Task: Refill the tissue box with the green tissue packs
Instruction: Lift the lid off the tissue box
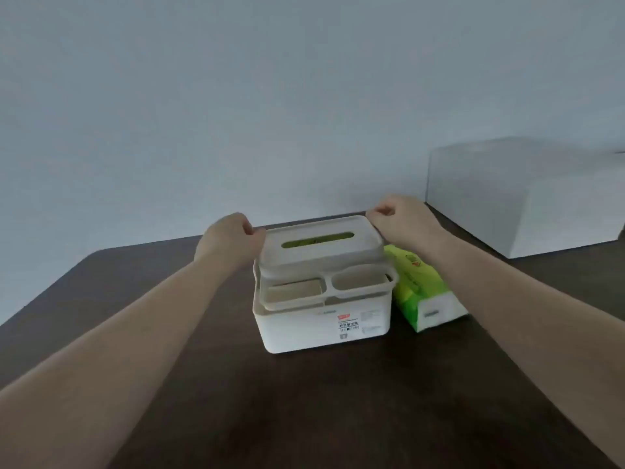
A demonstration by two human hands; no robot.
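A white tissue box [304, 328] stands on the dark table, a label on its front wall. Its grey-white lid [338, 253] has a slot showing green underneath and two open front compartments. The lid sits slightly raised and askew above the box's rim. My left hand [226, 240] pinches the lid's far left corner. The lid's far right corner is pinched by my right hand [402, 220]. A green tissue pack [417, 280] lies on the table against the box's right side.
A large white box [527, 198] stands at the back right by the wall. The dark brown table [304, 401] has a rounded left corner; a pale wall rises right behind it.
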